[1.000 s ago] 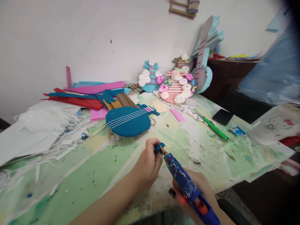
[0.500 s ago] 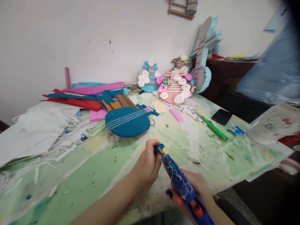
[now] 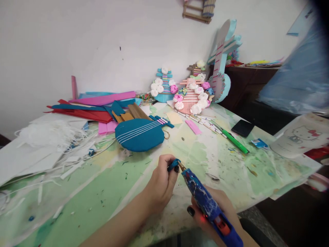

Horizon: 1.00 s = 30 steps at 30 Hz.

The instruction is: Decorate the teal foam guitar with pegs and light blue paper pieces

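Between the thumb and fingers of my left hand is a small folded piece of dark teal paper. My right hand is wrapped round a blue hot glue gun, smeared with dried glue and showing a red light. Its metal nozzle points at the teal piece, very close to its upper right end; whether they touch I cannot tell. Beyond my hands lies a teal model lute with white strings and a pegged neck pointing right.
Coloured paper strips and a heap of white string lie to the left. Flower-covered model lutes lean at the back wall. A green cutter, a black phone-like slab and a Hello Kitty container are at right.
The glue gun has shifted slightly right and down, its nozzle drawing back from the teal piece. My left thumb now presses on the piece, its dark nail showing.
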Available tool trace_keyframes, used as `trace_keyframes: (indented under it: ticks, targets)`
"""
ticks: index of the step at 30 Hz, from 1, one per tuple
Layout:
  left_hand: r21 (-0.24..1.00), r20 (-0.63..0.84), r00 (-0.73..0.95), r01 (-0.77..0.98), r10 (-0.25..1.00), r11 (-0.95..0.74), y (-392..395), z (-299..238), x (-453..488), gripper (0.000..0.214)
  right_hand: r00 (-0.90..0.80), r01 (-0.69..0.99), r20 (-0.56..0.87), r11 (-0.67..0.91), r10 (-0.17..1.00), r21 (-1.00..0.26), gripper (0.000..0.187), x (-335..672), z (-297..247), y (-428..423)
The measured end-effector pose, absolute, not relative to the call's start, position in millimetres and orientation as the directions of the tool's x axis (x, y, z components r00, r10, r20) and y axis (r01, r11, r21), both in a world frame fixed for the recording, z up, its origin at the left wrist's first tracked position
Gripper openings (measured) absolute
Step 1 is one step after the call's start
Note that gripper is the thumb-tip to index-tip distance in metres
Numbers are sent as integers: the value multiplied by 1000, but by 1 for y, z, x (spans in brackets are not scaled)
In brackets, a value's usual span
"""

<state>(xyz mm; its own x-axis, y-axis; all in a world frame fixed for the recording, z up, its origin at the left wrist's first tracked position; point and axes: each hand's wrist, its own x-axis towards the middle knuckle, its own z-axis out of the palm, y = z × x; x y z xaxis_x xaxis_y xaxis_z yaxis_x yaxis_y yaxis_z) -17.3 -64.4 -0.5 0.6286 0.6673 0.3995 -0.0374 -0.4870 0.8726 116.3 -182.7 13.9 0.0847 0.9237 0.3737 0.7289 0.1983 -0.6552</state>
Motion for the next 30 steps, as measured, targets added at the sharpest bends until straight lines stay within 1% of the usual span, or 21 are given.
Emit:
trace_keyframes:
  ticks: [7, 10, 14, 16, 19, 22, 24, 26, 30]
  targets:
    - [872, 461, 590, -162, 663, -462, -65, -6, -14, 15, 81, 718, 388, 216, 918, -661, 18, 116, 20, -183]
    - [875, 461, 588, -174, 665, -453, -66, -6, -15, 15, 99, 697, 414, 234, 905, -678, 18, 115, 24, -183]
    - [861, 477, 586, -160, 655, -483, -66, -7, -16, 14, 112, 658, 381, 219, 918, -720, 18, 114, 23, -184]
    - [845, 498, 573, -152, 651, -512, -66, -7, -16, 14, 156, 615, 367, 201, 917, -763, 18, 112, 21, -186]
    - [827, 520, 558, -140, 647, -544, -65, -8, -16, 15, 229, 497, 315, 167, 921, -851, 19, 109, 21, -187]
    - [814, 531, 556, -127, 640, -566, -64, -10, -17, 16, 227, 373, 210, 114, 951, -921, 21, 107, 25, -188]
    - [801, 547, 545, -118, 636, -587, -64, -10, -17, 17, 214, 333, 161, 83, 963, -939, 24, 107, 26, -188]
    - [784, 566, 537, -118, 625, -609, -64, -11, -17, 17, 222, 324, 154, 76, 963, -943, 26, 107, 25, -188]
    - [744, 613, 525, -131, 591, -656, -64, -9, -18, 21, 254, 309, 195, 112, 947, -944, 23, 106, 15, -188]
